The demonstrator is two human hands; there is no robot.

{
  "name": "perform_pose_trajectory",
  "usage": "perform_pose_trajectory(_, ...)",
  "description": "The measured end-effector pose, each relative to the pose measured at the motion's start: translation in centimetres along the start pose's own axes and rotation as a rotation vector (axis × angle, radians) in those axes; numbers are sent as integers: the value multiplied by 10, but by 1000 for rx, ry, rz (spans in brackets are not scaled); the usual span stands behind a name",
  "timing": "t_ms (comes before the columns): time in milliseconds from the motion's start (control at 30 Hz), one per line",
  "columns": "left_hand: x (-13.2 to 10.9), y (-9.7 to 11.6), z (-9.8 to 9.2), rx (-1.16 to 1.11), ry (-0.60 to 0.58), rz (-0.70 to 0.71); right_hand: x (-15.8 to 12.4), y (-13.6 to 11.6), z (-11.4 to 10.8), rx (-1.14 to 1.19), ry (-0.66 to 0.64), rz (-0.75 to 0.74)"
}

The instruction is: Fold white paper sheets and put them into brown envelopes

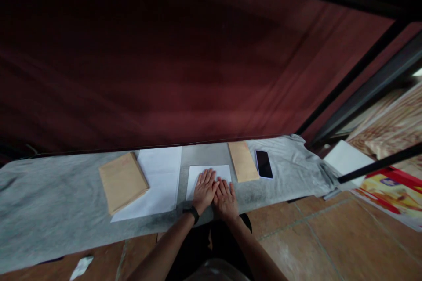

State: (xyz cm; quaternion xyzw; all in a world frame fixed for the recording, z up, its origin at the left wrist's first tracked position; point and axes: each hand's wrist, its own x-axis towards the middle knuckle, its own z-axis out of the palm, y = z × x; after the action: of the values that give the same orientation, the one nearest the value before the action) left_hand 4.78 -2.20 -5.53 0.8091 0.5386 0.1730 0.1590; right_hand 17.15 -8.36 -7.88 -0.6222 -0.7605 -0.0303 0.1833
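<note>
A small white sheet of paper [194, 176], perhaps folded, lies in front of me on a grey cloth [59, 193]. My left hand [205, 189] rests flat on it, fingers stretched forward, with a dark band on the wrist. Beside it my right hand [225, 196] is also laid flat, its thumb touching or crossing the left thumb. Neither hand grips anything. Larger white sheets [161, 175] lie to the left, partly under a stack of brown envelopes [123, 180]. A single brown envelope [243, 162] sits just right of my hands.
A phone [264, 164] with a dark screen lies right of the envelope. A dark red panel [198, 74] rises behind the cloth. On the tiled floor [296, 237] are a red and yellow box [392, 191] at right and a crumpled white scrap [81, 267] at left.
</note>
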Motion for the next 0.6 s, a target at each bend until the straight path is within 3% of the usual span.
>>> perform_pose_trajectory(100,3,-15,-2,35,21,-3,1,-1,-3,23,12,15)
perform_pose_trajectory(267,-2,-32,-9,125,115,-126,1,-2,-2,11,62,24)
perform_pose_trajectory(467,-19,-34,-14,212,174,-278,-1,-3,2,-7,107,17)
perform_pose_trajectory(600,-30,-35,-16,186,205,-294,-1,-2,3,-21,74,1)
